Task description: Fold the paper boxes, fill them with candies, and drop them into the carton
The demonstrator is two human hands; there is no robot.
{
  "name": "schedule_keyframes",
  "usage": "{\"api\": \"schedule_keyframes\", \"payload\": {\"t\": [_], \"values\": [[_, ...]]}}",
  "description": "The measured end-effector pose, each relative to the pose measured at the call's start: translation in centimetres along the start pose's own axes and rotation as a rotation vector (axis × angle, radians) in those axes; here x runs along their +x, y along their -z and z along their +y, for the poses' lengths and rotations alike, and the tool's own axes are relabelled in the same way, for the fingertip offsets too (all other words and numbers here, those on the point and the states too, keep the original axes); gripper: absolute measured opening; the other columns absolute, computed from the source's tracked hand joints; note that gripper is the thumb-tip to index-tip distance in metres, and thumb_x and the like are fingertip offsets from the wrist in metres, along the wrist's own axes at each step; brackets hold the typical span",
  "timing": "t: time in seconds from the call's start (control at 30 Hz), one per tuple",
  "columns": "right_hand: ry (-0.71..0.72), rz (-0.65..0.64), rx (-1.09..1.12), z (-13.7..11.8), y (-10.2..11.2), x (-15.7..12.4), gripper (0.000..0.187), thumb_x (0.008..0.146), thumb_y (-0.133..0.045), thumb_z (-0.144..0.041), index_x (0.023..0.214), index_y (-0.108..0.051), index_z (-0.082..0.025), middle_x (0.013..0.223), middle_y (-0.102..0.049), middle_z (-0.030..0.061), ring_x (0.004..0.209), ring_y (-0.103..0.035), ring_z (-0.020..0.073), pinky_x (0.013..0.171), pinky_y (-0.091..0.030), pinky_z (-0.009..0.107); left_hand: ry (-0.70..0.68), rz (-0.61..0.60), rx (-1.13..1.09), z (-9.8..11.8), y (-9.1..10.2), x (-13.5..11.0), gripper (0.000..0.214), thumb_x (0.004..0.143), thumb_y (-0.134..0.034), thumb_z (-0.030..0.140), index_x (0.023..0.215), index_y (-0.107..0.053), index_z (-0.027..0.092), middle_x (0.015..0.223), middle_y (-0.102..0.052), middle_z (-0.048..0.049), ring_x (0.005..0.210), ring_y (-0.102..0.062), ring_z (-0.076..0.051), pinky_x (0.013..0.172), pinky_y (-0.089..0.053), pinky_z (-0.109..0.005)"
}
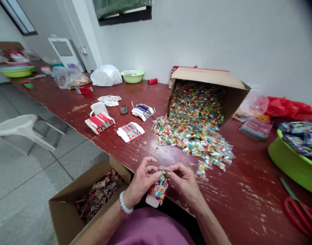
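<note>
At the table's near edge, a small printed candy box (159, 191) hangs between both hands, red with colourful pictures and a white flap at its lower end. My left hand (143, 177), with a beaded bracelet on the wrist, grips the box by its upper left side. The fingers of my right hand (183, 175) pinch the flap at the top right corner. Just beyond lies a heap of small clear candy packets (196, 136), spilling out of a tipped cardboard carton (235, 97). Whether anything is inside the small box is hidden.
Flat printed boxes (131, 131) and a white mug (98, 109) stand left of the heap. On the right are red-handled scissors (298, 214) and a green basin (286, 158) of dark packets. Below left, an open carton (61, 217) holds red packets, near a white stool (18, 126).
</note>
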State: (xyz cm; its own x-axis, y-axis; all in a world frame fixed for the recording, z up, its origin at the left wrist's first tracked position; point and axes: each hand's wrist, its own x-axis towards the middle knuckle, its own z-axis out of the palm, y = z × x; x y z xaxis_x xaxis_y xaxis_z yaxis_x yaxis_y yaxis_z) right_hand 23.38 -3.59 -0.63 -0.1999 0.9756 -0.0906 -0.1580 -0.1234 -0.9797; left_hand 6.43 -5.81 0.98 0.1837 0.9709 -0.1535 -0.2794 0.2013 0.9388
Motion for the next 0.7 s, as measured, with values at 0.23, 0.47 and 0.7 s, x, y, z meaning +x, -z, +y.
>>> {"api": "schedule_keyframes", "payload": {"t": [0.23,0.47,0.7], "values": [[0.260,-0.031,-0.310,-0.5,0.1,-0.5,0.020,0.088,-0.065,-0.039,0.083,-0.073,-0.021,0.080,-0.069,0.0040,0.072,-0.064,0.0179,0.068,-0.050,0.029,0.368,-0.107,-0.236,-1.6,-0.8,-0.1,0.057,0.090,-0.039,0.066,0.114,-0.053,0.016,0.070,-0.067,-0.0055,0.045,-0.063,-0.016,0.041,-0.044,-0.023],[0.018,-0.068,-0.179,-1.3,-0.1,-0.6,0.029,0.082,-0.071,-0.046,0.083,-0.069,-0.018,0.071,-0.071,0.0032,0.052,-0.063,0.0151,0.049,-0.049,0.025,0.306,-0.114,-0.060,-1.7,-0.8,0.3,0.066,0.089,-0.038,0.069,0.122,-0.058,0.015,0.066,-0.066,-0.0044,0.042,-0.059,-0.013,0.040,-0.042,-0.020],[-0.002,-0.085,-0.054,-1.7,-0.6,-0.6,0.026,0.079,-0.074,-0.042,0.082,-0.071,-0.017,0.084,-0.077,0.0081,0.054,-0.065,0.0158,0.049,-0.054,0.027,0.200,-0.178,0.154,-0.8,-0.4,-0.1,0.073,0.093,-0.027,0.067,0.134,-0.057,0.015,0.069,-0.067,-0.0057,0.046,-0.059,-0.011,0.044,-0.044,-0.020]]}}
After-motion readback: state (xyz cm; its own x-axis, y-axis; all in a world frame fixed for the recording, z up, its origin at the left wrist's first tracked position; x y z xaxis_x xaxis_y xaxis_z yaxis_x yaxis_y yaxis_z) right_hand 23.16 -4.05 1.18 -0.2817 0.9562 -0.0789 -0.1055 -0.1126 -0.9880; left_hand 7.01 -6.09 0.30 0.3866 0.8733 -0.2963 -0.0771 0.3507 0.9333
